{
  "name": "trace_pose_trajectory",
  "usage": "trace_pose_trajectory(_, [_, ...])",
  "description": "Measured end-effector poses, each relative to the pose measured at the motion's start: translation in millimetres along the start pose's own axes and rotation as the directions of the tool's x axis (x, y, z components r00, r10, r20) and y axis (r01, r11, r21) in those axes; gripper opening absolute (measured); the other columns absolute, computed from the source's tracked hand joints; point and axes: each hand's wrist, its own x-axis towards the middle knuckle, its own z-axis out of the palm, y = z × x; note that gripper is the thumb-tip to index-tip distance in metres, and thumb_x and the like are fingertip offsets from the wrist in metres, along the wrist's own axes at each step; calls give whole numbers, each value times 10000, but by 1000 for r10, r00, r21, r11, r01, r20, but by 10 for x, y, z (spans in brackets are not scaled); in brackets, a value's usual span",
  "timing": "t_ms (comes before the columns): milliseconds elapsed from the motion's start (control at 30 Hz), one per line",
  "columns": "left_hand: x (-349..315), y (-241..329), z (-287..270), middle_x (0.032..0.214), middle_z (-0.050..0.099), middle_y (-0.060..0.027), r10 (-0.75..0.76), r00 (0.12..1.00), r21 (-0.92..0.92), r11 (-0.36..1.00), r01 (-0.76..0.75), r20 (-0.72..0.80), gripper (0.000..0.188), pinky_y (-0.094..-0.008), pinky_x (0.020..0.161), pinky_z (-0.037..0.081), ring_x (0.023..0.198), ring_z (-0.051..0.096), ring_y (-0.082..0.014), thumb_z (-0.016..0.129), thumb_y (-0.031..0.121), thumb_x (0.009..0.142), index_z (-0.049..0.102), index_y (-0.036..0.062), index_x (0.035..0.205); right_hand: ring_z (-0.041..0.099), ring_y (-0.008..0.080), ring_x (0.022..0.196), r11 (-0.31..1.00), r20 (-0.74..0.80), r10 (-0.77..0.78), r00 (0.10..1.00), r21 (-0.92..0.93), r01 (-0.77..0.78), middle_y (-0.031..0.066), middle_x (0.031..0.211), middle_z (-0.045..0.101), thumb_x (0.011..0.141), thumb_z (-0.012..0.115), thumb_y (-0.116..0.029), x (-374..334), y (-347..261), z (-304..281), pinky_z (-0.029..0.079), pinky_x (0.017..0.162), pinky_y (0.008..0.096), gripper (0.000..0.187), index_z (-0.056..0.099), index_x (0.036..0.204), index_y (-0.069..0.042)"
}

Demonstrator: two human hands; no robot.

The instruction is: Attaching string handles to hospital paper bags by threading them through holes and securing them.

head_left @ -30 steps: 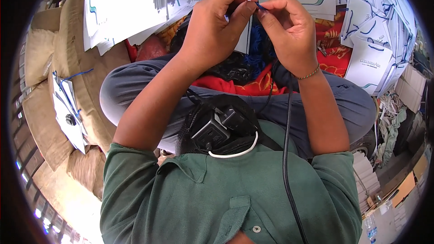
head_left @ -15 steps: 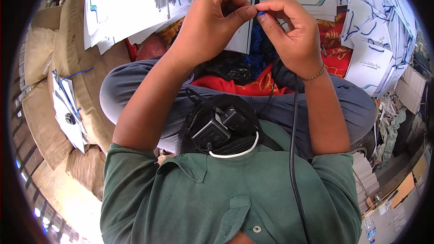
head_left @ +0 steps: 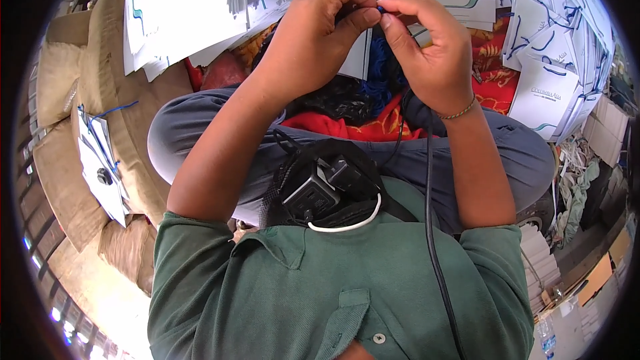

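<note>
My left hand (head_left: 320, 37) and my right hand (head_left: 432, 53) meet at the top middle, fingertips almost touching. Between them is a small piece of blue cord (head_left: 381, 9), pinched by both thumbs and forefingers; most of it is hidden by the fingers. Just behind and below the hands stands a white paper bag (head_left: 359, 60), partly covered by my left hand. A bundle of dark blue cords (head_left: 380, 70) lies under the hands, beside some crumpled black plastic (head_left: 340, 99).
Flat white paper bags (head_left: 180, 17) are piled at the upper left. Bags with blue cord handles (head_left: 543, 90) crowd the right. Red patterned cloth (head_left: 493, 90) spreads beyond my crossed legs. A black cable (head_left: 430, 207) hangs down my front, near a black pouch of electronics (head_left: 320, 190).
My left fingers have curled down and closed in toward the cord. The piece of blue cord has shifted slightly up and left, with less of it showing. My right hand has barely moved.
</note>
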Motion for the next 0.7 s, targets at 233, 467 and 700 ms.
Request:
trace_pose_trajectory(233, [39,118,-29,940,701,-36,-119,985,50,992,114,122,140,-287,860,537,914,645,-110,719,122,1093,660,-2,1118,714,284,752,974,-108,-92,990,-216,67,126,913,716,949,768,-30,-7,28,36,563,685,378,117,724,1057,-37])
trace_pose_trajectory(467, [26,99,-60,947,722,-71,-43,987,42,998,37,157,149,-330,904,543,928,690,-179,718,133,1086,668,11,1156,764,270,866,956,-166,291,942,7,-294,132,977,764,1063,649,-82,-18,-33,-5,615,806,396,76,691,1077,-20])
trace_pose_trajectory(700, [125,-365,-268,1191,756,-167,54,959,531,823,-201,279,190,-466,1107,507,1164,709,-375,634,224,1117,724,64,1167,785,309,1025,555,185,289,939,767,-322,240,1166,759,1177,428,-126,53,94,-501,639,962,480,198,565,1286,-32])
